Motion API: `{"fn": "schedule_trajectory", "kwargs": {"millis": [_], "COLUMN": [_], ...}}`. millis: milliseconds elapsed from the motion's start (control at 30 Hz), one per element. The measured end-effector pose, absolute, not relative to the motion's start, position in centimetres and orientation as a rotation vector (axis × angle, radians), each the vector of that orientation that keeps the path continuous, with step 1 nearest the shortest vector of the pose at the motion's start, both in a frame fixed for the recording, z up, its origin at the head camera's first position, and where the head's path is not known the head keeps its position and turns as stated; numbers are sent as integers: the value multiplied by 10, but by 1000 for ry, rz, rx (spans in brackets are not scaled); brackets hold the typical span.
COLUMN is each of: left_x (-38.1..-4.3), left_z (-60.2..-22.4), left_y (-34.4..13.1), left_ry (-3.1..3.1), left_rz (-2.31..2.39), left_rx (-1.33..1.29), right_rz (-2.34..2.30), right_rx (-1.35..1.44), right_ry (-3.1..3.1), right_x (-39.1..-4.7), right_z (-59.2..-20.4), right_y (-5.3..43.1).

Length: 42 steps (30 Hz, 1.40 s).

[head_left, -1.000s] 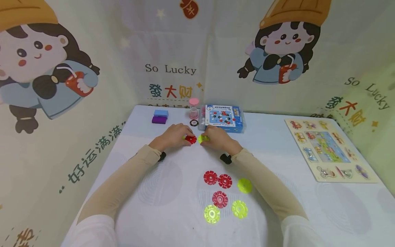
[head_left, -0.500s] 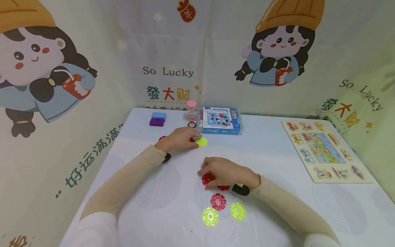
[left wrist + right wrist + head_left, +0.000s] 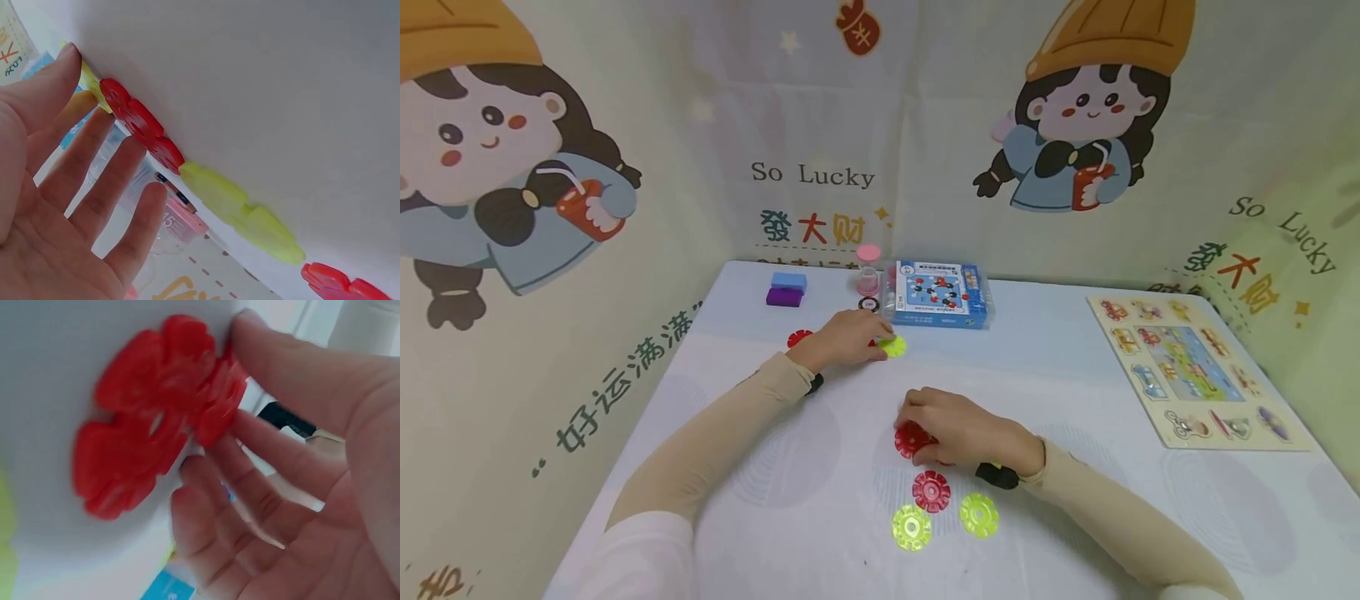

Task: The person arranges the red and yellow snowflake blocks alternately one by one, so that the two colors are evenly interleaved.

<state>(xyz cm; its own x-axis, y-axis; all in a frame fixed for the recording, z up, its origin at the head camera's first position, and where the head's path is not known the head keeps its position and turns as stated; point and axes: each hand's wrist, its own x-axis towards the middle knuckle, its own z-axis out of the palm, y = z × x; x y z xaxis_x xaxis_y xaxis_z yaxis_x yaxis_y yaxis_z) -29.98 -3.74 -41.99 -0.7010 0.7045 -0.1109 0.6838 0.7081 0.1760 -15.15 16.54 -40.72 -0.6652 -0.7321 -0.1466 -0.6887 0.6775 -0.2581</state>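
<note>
In the head view, my left hand (image 3: 848,337) is at the right end of a row of notched flower-shaped discs. Its thumb and index finger pinch a yellow-green disc (image 3: 893,347) at its edges. A red disc (image 3: 140,122) and another yellow-green disc (image 3: 244,212) follow in the left wrist view, then a second red disc (image 3: 800,337) at the row's left end. Nearer me, my right hand (image 3: 958,427) pinches a red disc (image 3: 911,439) between thumb and fingers. Another red disc (image 3: 144,412) lies beside it, mostly covered by the hand in the head view.
Closer to me lie a red disc (image 3: 931,492) and two yellow-green discs (image 3: 912,527). At the back stand a blue box (image 3: 936,294), an hourglass (image 3: 868,271), a round black chip (image 3: 868,305) and blue and purple blocks (image 3: 786,287). A wooden puzzle board (image 3: 1198,372) lies right.
My right hand has left the yellow-green disc near the box and come toward me to the red disc. My left hand has shifted right, from a red disc to that yellow-green one.
</note>
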Motion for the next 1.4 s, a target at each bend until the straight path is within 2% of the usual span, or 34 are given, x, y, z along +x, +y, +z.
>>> {"fn": "schedule_trajectory", "kwargs": {"millis": [200, 433, 733, 867, 1233, 1400], "left_x": [-300, -299, -298, -297, -302, -299], "left_z": [-418, -416, -419, -419, -420, -416], "left_y": [-39, -37, -34, -34, -33, -30], "left_ry": [2758, 2759, 2767, 2764, 2758, 2765], "left_rz": [204, 213, 210, 193, 212, 225], "left_rx": [1133, 1120, 1129, 1130, 1127, 1149], "right_rz": [-301, -365, -480, -495, -391, -504], "right_rx": [-1235, -1219, -965, -857, -780, -835], "right_ry": [2664, 2632, 2908, 2934, 3004, 2916], "right_x": [-148, -157, -244, -266, -255, -216], "right_z": [-409, -409, -413, -418, -420, -410], "right_y": [166, 165, 184, 186, 183, 185]}}
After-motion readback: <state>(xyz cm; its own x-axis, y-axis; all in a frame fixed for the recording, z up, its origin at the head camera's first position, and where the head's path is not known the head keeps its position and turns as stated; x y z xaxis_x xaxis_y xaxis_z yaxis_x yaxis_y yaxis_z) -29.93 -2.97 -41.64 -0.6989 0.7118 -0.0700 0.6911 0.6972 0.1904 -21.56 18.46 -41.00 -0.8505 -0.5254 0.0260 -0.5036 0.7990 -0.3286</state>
